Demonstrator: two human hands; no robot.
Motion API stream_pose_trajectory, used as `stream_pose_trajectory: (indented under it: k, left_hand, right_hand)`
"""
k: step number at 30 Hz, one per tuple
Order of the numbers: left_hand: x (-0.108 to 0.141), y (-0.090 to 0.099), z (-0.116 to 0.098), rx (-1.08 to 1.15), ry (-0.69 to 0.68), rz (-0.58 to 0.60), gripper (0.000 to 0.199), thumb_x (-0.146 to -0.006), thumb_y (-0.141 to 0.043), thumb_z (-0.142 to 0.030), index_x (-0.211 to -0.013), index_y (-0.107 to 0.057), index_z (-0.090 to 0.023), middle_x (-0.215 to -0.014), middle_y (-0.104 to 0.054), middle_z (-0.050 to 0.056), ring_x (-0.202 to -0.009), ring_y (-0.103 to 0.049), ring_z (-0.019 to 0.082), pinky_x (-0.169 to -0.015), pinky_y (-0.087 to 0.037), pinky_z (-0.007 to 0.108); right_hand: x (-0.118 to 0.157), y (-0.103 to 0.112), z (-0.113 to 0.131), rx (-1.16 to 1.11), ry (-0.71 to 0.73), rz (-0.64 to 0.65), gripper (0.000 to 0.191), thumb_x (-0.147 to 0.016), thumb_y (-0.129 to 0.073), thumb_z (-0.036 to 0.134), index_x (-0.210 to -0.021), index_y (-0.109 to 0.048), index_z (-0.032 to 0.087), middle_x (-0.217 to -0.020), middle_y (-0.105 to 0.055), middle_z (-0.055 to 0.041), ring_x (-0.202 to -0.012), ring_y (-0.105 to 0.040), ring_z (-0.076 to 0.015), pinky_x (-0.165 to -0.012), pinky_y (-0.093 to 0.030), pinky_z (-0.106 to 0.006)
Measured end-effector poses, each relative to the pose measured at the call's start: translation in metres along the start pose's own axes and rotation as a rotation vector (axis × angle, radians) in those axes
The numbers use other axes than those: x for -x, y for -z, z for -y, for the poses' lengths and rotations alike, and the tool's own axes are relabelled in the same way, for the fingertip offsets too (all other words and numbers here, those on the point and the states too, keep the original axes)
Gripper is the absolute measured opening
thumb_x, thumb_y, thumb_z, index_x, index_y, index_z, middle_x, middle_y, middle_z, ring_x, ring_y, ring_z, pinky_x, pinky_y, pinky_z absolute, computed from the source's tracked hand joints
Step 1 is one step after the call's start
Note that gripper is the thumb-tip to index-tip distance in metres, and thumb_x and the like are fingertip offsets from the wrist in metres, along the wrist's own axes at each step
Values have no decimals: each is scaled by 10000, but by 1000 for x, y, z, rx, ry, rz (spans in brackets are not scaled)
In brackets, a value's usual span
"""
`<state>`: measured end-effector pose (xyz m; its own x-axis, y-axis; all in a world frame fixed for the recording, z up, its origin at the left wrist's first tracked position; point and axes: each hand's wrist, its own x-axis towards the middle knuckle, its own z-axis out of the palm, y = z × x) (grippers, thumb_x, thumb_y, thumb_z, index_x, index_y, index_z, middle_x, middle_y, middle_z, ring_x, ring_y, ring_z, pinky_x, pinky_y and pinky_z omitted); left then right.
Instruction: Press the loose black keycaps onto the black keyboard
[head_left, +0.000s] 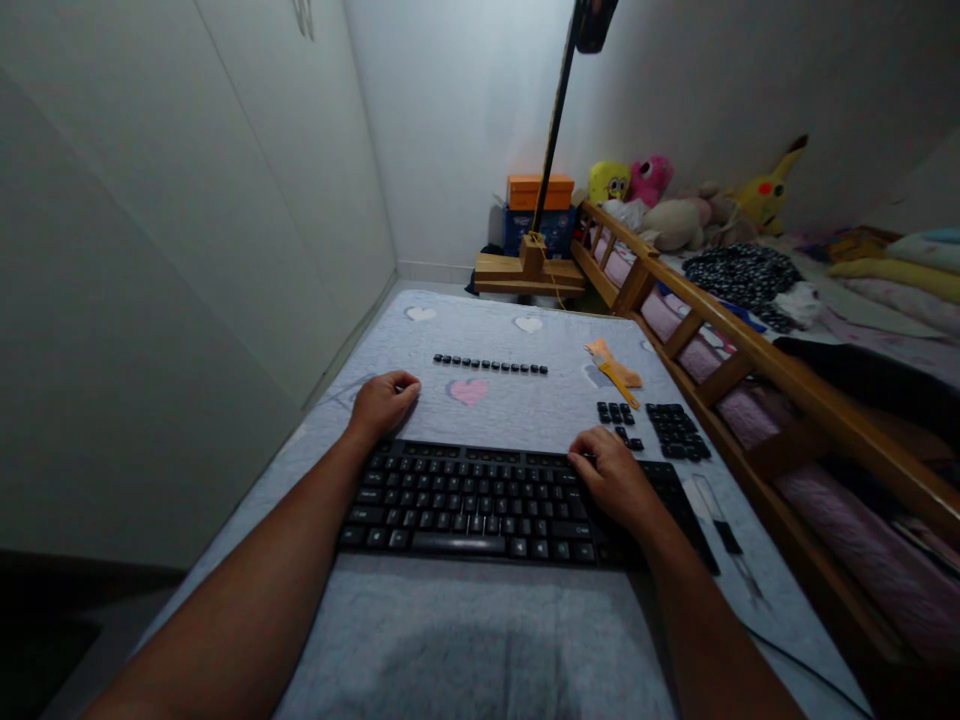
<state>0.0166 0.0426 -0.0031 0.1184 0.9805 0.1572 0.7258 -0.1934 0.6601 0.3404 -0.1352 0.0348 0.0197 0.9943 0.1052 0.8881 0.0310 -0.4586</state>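
A black keyboard [465,505] lies across the bed-like surface in front of me; the strip along its far edge shows bare spots without keycaps. My left hand [382,403] is closed beyond the keyboard's far left corner, fingertips pinched; whatever is in them is hidden. Beyond it stretches a straight row of small black keycaps [491,364]. My right hand [611,470] is over the right part of the keyboard, thumb and index finger pinched at its far edge; I cannot make out what they hold. More loose keycaps [677,430] sit in groups beyond that hand.
A yellow-handled brush [619,385] lies on an orange cloth [604,352]. A wire tool with a dark handle [727,537] lies right of the keyboard, near a black cable [806,665]. A wooden bed rail [720,325] runs along the right; a white cabinet [187,250] stands left.
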Motion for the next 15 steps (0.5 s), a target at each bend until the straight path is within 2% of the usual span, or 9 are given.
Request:
stream_pose_trajectory:
  k: [15]
  left_hand:
    - [-1, -2, 3, -11, -15, -5, 349, -758, -513, -461, -858, -720, -198, -897, -744, 57, -784, -649, 210, -739, -460, 299]
  right_hand:
    - [0, -1, -1, 25, 22, 5, 108, -869, -487, 193, -775, -535, 214, -866, -586, -46, -863, -513, -196, -794, -386, -322]
